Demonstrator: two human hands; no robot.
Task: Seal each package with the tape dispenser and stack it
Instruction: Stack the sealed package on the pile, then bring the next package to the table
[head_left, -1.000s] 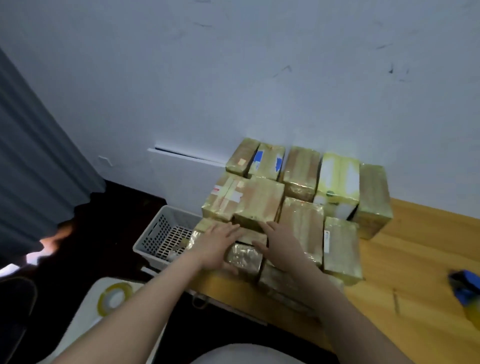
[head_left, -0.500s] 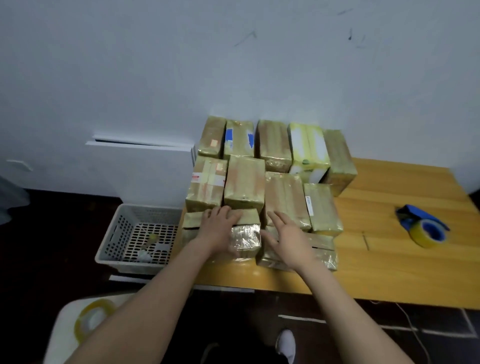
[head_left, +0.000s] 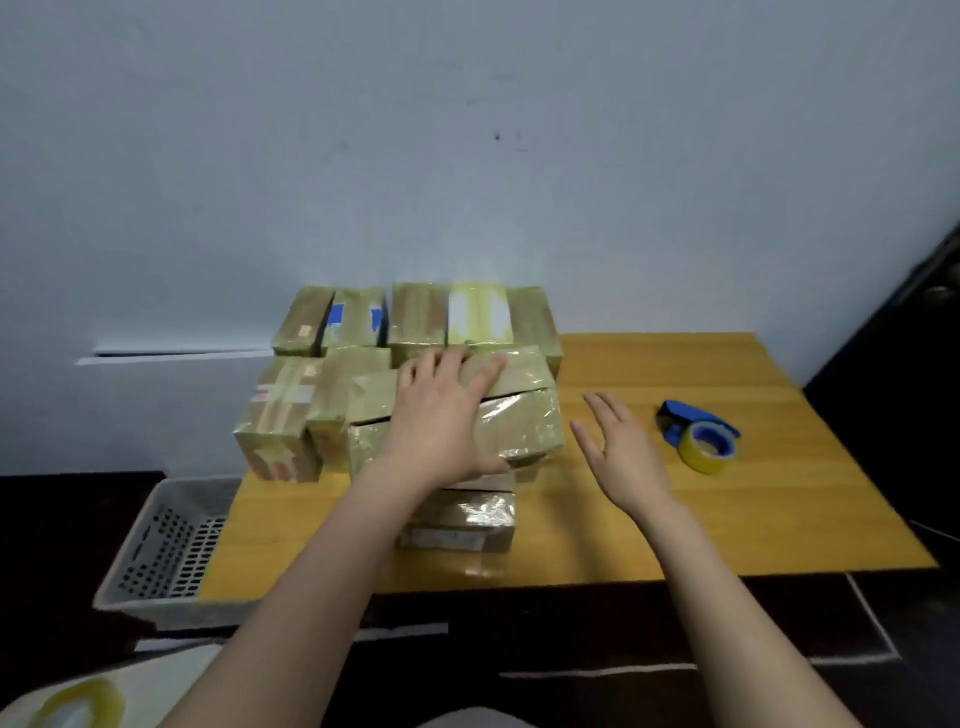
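Packages (head_left: 415, 322) sit bunched against the wall (head_left: 467, 156) at the back-left of the counter (head_left: 753, 519), which I'd guess stops them tipping and leaves the right side free for taping. Left hand (head_left: 441, 410) lies flat on the top front package (head_left: 519, 379), fingers straight and spread, so it looks like it's pressing it square onto the one below rather than gripping. Right hand (head_left: 621, 452) hovers with fingers wide, holding nothing, between the packages and the tape dispenser (head_left: 698, 434) resting on the counter nearby, so that's probably the next grab.

surface: wooden table (head_left: 727, 519) | back-left: taped packages (head_left: 275, 431) — stacked by the wall | right: blue tape dispenser (head_left: 698, 436) — lying apart
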